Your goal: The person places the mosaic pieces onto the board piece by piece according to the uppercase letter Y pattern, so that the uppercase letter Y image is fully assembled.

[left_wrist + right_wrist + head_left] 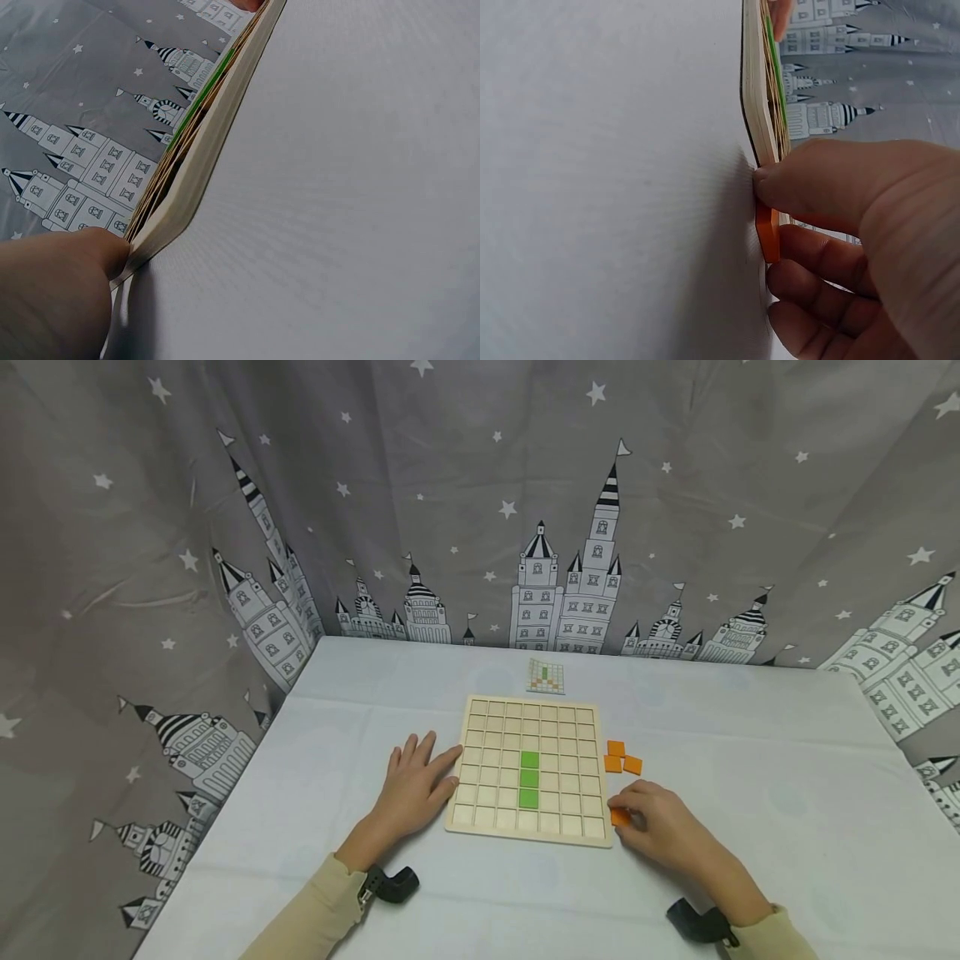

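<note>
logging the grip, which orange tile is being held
The orange tile beside the near right corner of the wooden board: the right hand pinches it, while the other three orange tiles lie farther back, untouched.

1. A gridded board (571,784) of pale wood shows a smooth, matt finish, its rounded edge evenly sanded.
2. Green tiles (528,778) wear flat, even colour.
3. Orange tiles (616,748) look smooth, with a faint sheen along one edge; wood or plastic cannot be told.
4. A printed pattern card (545,677) appears to be paper.
5. Matt white tablecloth (750,735), lightly creased, meets a grey printed fabric backdrop (450,443), softly rumpled.
6. Beige cloth sleeves (315,902) adjoin black plastic-looking wrist cameras (397,887).
</note>
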The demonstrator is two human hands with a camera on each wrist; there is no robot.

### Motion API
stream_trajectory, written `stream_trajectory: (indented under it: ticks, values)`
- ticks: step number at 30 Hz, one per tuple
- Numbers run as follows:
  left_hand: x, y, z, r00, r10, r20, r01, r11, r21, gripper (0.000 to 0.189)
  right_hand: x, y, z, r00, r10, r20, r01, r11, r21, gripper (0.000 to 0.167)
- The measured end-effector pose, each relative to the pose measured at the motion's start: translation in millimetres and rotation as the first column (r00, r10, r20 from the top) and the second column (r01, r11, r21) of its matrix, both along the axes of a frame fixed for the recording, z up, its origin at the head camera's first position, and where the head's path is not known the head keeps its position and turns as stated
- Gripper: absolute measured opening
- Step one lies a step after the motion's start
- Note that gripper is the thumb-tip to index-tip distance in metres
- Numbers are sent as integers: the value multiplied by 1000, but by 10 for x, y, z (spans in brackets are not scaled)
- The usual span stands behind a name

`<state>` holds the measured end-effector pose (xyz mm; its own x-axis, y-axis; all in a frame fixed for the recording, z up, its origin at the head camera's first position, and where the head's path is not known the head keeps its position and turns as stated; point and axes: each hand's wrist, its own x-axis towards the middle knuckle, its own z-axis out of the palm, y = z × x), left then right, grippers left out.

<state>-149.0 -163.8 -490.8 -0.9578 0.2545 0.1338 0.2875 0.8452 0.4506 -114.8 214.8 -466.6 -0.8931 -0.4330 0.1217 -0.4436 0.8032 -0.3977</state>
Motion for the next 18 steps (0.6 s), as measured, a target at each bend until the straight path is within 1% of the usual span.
stream_trajectory:
  ticks: [6, 12, 18]
  values:
    - [-3, -1, -7, 1000, 2, 1, -2, 1000, -1, 48, 0, -2, -14, 1000, 17, -21, -17, 1000, 4, 23]
    - [-2, -3, -10, 1000, 1, -7, -1, 1000, -1, 47, 1, -4, -5, 1000, 13, -22, -13, 1000, 10, 24]
    - [11, -3, 2, 1000, -3, -13, 3, 1000, -4, 46, 2, 1, 1, 999, 23, -45, -22, 1000, 10, 21]
